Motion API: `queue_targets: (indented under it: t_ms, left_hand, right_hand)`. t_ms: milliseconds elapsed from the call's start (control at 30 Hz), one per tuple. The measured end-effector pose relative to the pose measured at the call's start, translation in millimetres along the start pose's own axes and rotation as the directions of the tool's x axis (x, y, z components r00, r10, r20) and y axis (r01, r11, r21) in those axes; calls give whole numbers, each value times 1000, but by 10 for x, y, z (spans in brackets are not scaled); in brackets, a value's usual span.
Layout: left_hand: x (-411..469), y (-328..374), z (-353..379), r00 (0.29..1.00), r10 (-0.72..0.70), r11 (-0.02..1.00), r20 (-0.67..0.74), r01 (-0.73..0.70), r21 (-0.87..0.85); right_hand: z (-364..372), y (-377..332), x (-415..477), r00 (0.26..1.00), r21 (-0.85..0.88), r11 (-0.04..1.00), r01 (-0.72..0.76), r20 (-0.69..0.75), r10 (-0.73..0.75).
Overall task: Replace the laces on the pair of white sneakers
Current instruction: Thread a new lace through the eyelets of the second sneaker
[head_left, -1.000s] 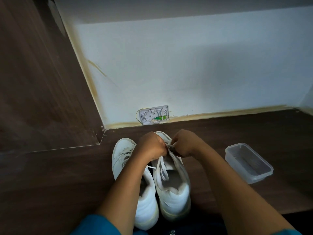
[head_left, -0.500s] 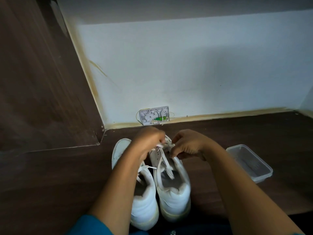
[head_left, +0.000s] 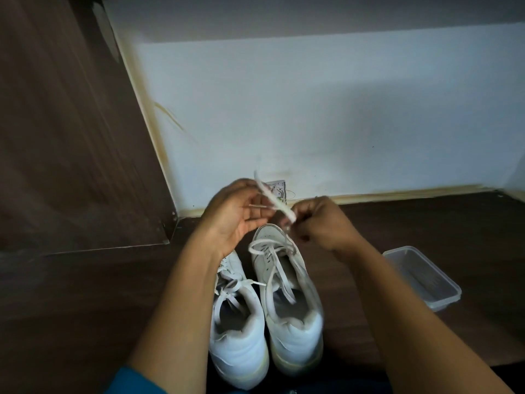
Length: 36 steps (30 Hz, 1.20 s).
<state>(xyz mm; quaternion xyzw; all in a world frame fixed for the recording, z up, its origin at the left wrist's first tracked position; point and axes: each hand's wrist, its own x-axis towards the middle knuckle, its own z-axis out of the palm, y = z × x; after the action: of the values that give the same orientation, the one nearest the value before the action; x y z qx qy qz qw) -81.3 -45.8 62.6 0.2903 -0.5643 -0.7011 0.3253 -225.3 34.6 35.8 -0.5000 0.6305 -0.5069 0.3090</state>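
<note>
Above the toe of the right sneaker [head_left: 284,294], both hands held up with one lace [head_left: 277,204] between them. Right hand [head_left: 321,226]: fingers curled, pinching the lower part of the lace. Left hand [head_left: 235,214]: palm toward the camera, fingers half bent at the upper part; too blurred to tell whether gripping or only touching. Runs slanted, from far-left down to near-right, then drops to the front eyelets just below the right hand. Beside it, touching, the left sneaker [head_left: 238,322], toes to the wall. Probably next: pulling along this slant, away from the shoe.
</note>
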Motion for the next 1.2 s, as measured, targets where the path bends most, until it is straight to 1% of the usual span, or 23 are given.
queue_targets:
  t_ms: [33, 100, 167, 200, 233, 300, 367, 433, 467, 500, 600, 667, 700, 733, 800, 867, 900, 933, 1000, 1033, 1067, 1133, 1200]
  left_hand:
    - [11, -36, -15, 1000, -24, 987, -1, 23, 157]
    - [22, -129, -31, 995, -90, 903, 35, 67, 425]
    - [6, -221, 4, 980, -151, 815, 127, 51, 577]
    - [-2, -261, 41, 972, -163, 802, 167, 32, 597]
    - [-6, -286, 83, 970, -151, 805, 191, 8, 593]
    - [9, -295, 137, 983, -88, 860, 160, -6, 511]
    - [12, -235, 147, 995, -22, 932, 100, -16, 362]
    - [3, -169, 132, 997, 22, 973, 77, -39, 229]
    - [-8, -151, 128, 996, 33, 981, 84, -48, 186]
    - [-24, -145, 136, 995, 38, 986, 97, -53, 157]
    - [-51, -143, 182, 994, 34, 993, 101, -45, 106]
    - [-34, -134, 185, 998, 26, 988, 50, -34, 154]
    - [-16, -134, 163, 1000, 23, 966, 12, -25, 256]
    - [-4, -138, 136, 999, 25, 908, -25, -12, 418]
    - [-6, -170, 94, 1000, 10, 660, -16, 5, 751]
    - [-52, -197, 117, 991, -95, 419, 98, -49, 907]
    - [-73, -217, 141, 978, -146, 349, 147, -88, 933]
    - [-85, -239, 164, 970, -175, 304, 170, -111, 946]
    - [-70, -259, 188, 971, -175, 231, 160, -117, 966]
    - [-59, -270, 197, 977, -159, 182, 141, -112, 977]
    - [-55, -288, 218, 984, -131, 115, 120, -105, 988]
    - [-86, -350, 295, 995, -51, -45, 82, -84, 995]
    - [-126, -396, 358, 996, 24, -141, 87, -83, 987]
  right_hand:
    - [-19, -46, 2, 998, 165, 985, 45, -57, -36]
    - [-45, -105, 15, 985, 480, 866, 140, -156, -73]
    - [-27, -127, 16, 980, 625, 761, 177, -186, -76]
    - [-11, -129, 13, 981, 622, 763, 175, -179, -78]
    - [-3, -119, 6, 983, 586, 793, 166, -165, -84]
    - [-36, -79, 4, 989, 449, 885, 123, -124, -74]
    - [-110, -20, -12, 998, 191, 981, 32, -54, -22]
    - [-123, 33, -42, 993, -39, 999, -18, 119, 22]
    - [-97, 51, -55, 981, -106, 994, -16, 190, 36]
    - [-61, 74, -53, 975, -151, 988, -11, 219, 45]
    - [-1, 92, -7, 989, -247, 969, 6, 142, 30]
    - [9, 58, 3, 995, -156, 988, 3, 96, 12]
    - [7, 31, -3, 998, -69, 998, -6, 57, 10]
    - [-4, 12, -8, 1000, 3, 1000, -14, -3, 14]
    - [-55, 9, 14, 984, 78, 996, -44, -167, 57]
    - [-127, 76, 66, 943, -5, 992, -128, -310, 120]
    - [-160, 115, 86, 930, -153, 967, -204, -338, 143]
    - [-182, 150, 91, 932, -341, 896, -285, -319, 175]
    - [-171, 211, 79, 933, -629, 690, -358, -271, 237]
    - [-148, 225, 68, 931, -684, 631, -366, -264, 253]
    - [-132, 227, 62, 932, -696, 620, -362, -259, 253]
    - [-114, 186, 53, 939, -690, 636, -344, -253, 233]
    - [-102, 156, 62, 950, -671, 673, -312, -240, 201]
